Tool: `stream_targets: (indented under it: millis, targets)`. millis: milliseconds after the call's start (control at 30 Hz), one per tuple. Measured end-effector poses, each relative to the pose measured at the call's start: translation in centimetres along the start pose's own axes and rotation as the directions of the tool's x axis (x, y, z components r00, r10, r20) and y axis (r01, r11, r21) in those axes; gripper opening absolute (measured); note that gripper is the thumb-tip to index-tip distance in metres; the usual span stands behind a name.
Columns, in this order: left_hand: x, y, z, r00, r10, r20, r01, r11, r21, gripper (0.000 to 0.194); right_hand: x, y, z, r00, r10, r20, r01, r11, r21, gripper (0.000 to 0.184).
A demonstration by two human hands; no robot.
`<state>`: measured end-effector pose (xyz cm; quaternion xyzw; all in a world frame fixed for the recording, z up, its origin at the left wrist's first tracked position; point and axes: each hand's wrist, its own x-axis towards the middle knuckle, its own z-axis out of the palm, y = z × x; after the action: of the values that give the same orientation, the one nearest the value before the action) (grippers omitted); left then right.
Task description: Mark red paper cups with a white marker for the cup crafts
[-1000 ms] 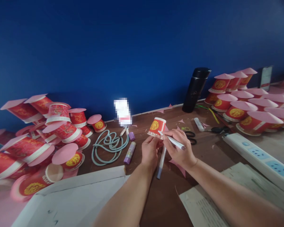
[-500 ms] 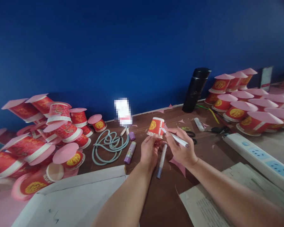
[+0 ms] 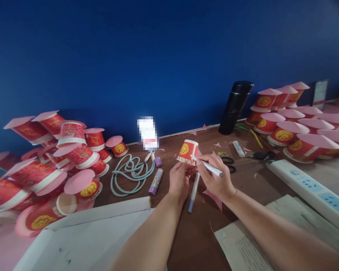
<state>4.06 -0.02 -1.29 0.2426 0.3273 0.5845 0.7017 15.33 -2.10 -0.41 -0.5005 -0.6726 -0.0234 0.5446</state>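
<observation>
My left hand (image 3: 180, 180) grips a red paper cup (image 3: 188, 149) by its lower edge; the cup has a gold round emblem and is upside down, its white base on top. In my right hand (image 3: 217, 174) is a white pen (image 3: 211, 168), its tip against the right side of the cup near a white stripe. Just below the hands, a second pen (image 3: 193, 192) with a bluish end lies on the table. A pink paper scrap (image 3: 214, 198) shows beneath my right wrist.
Red cups with pink paper tops (image 3: 81, 184) pile up at left; more (image 3: 288, 131) stand at right. Around the hands are a coiled cable (image 3: 132, 175), glue stick (image 3: 156, 181), black bottle (image 3: 235, 109), scissors (image 3: 228, 165), power strip (image 3: 310, 184), white box (image 3: 81, 241) and papers (image 3: 251, 241).
The pen tip has moved slightly down along the cup's side, and the pen lies a little flatter. Both hands keep their hold; the view has shifted slightly.
</observation>
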Motion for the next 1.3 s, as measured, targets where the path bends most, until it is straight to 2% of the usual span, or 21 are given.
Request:
stream_targets:
  millis: [433, 967, 1300]
  targets:
    - [-0.01, -0.12, -0.14, 1.0, 0.017, 0.022, -0.017, 1.0, 0.026, 0.011, -0.06, -0.12, 0.09, 1.0, -0.023, -0.008, 0.023, 0.999, -0.03, 0.006]
    - [0.04, -0.24, -0.13, 0.999, 0.032, 0.028, -0.034, 0.998, 0.053, 0.011, -0.07, -0.31, -0.17, 0.998, -0.007, 0.062, 0.007, 1.0, -0.003, 0.007]
    - [0.0, -0.3, -0.21, 0.998, 0.023, 0.059, -0.026, 0.998, 0.055, 0.011, -0.02, -0.41, -0.12, 0.998, -0.036, 0.049, 0.036, 0.999, 0.002, 0.008]
